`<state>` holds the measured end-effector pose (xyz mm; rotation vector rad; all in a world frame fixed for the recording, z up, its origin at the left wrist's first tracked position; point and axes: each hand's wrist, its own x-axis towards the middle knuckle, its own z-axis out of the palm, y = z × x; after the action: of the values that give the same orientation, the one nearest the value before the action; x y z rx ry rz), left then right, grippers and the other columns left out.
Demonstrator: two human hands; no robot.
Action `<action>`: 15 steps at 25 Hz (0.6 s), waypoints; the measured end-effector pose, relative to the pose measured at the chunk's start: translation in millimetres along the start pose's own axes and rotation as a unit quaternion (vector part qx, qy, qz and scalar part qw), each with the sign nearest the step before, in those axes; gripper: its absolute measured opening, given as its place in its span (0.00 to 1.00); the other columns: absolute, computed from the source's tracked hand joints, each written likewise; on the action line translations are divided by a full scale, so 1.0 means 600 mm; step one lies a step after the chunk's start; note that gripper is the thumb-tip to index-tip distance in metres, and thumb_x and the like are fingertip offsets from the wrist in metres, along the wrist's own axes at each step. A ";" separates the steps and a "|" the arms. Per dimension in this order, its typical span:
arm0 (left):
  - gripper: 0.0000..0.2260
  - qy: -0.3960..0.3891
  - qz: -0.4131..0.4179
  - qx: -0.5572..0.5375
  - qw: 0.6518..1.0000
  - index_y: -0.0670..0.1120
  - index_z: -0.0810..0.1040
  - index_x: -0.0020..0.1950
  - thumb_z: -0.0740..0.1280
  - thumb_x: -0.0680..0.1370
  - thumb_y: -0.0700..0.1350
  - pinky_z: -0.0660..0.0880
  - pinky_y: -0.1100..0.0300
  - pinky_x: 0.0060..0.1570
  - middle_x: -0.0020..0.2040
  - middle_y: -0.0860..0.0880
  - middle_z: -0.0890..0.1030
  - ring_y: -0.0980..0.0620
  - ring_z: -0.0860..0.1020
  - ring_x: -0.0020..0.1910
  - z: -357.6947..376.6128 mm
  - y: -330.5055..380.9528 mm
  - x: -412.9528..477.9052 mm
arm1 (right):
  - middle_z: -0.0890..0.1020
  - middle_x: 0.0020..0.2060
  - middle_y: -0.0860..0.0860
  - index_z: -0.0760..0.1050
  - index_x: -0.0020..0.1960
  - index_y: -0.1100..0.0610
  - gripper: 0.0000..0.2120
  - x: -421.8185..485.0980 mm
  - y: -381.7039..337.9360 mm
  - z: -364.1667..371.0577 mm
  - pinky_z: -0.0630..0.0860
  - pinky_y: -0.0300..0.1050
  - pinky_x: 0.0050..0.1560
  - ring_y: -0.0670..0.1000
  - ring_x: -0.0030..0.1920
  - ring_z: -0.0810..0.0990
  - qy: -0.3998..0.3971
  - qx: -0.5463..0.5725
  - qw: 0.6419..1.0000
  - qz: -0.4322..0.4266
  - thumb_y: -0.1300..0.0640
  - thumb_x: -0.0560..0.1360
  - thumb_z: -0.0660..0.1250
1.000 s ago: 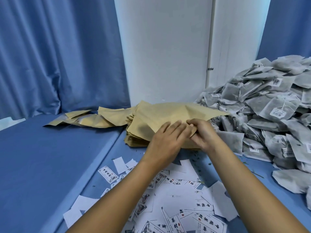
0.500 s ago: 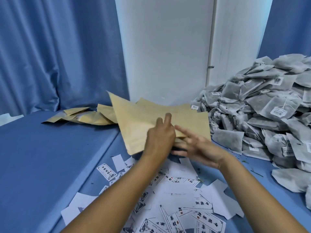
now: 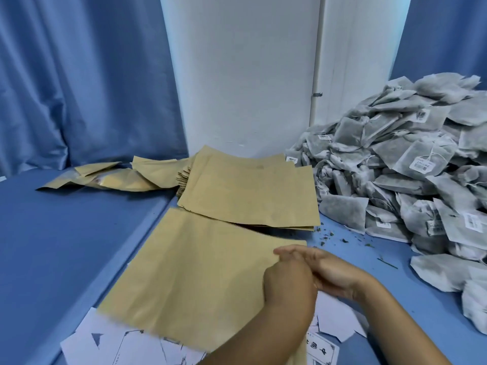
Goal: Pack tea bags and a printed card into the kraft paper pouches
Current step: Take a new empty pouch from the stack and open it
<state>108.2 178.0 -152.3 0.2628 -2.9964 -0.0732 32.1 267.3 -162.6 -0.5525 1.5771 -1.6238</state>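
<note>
Fingers (image 3: 291, 252) of both hands pinch the right edge of one kraft pouch (image 3: 200, 280). Left hand (image 3: 288, 284) overlaps right hand (image 3: 330, 271). Pouch stack (image 3: 250, 191) lies beyond; tea bags (image 3: 411, 177) far right.

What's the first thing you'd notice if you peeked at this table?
Probably the huge heap of grey tea bags piled on the right. Next, the big kraft pouch lying in front, with the left hand and right hand meeting at its right edge. Behind it sits a stack of more pouches.

One loose kraft pouch (image 3: 200, 272), one pouch stack (image 3: 250, 191), one tea-bag heap (image 3: 411, 175), two hands.
</note>
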 end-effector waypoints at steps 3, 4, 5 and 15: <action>0.18 -0.041 -0.006 -0.100 0.994 0.44 0.73 0.65 0.61 0.77 0.51 0.73 0.56 0.50 0.58 0.45 0.79 0.44 0.78 0.57 0.012 -0.022 0.003 | 0.82 0.41 0.55 0.77 0.56 0.60 0.12 -0.003 0.000 -0.003 0.80 0.43 0.35 0.51 0.36 0.81 -0.050 -0.040 0.996 0.056 0.68 0.79 0.57; 0.18 -0.044 0.000 -0.137 0.990 0.46 0.74 0.63 0.62 0.76 0.52 0.73 0.56 0.48 0.56 0.45 0.80 0.44 0.78 0.55 0.013 -0.033 0.006 | 0.82 0.39 0.55 0.76 0.56 0.61 0.12 -0.003 -0.001 -0.003 0.80 0.44 0.34 0.51 0.35 0.81 -0.051 -0.028 0.996 0.061 0.68 0.79 0.57; 0.17 -0.054 0.004 -0.173 0.983 0.48 0.76 0.60 0.62 0.75 0.54 0.73 0.57 0.47 0.54 0.45 0.80 0.44 0.78 0.54 0.013 -0.045 0.010 | 0.82 0.38 0.55 0.76 0.56 0.61 0.12 -0.001 -0.001 -0.004 0.80 0.45 0.33 0.51 0.33 0.81 -0.033 -0.010 0.998 0.058 0.68 0.79 0.56; 0.15 -0.067 -0.019 -0.263 0.962 0.51 0.71 0.32 0.70 0.69 0.59 0.66 0.64 0.33 0.29 0.57 0.73 0.58 0.74 0.34 0.039 -0.098 0.034 | 0.75 0.30 0.56 0.67 0.43 0.58 0.08 0.129 -0.058 0.007 0.61 0.34 0.19 0.46 0.23 0.68 0.154 0.388 0.909 0.009 0.58 0.80 0.61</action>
<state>95.0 117.5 -176.6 0.2602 -2.9549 -0.9060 -18.5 201.5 -144.5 0.1523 0.9806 -2.2065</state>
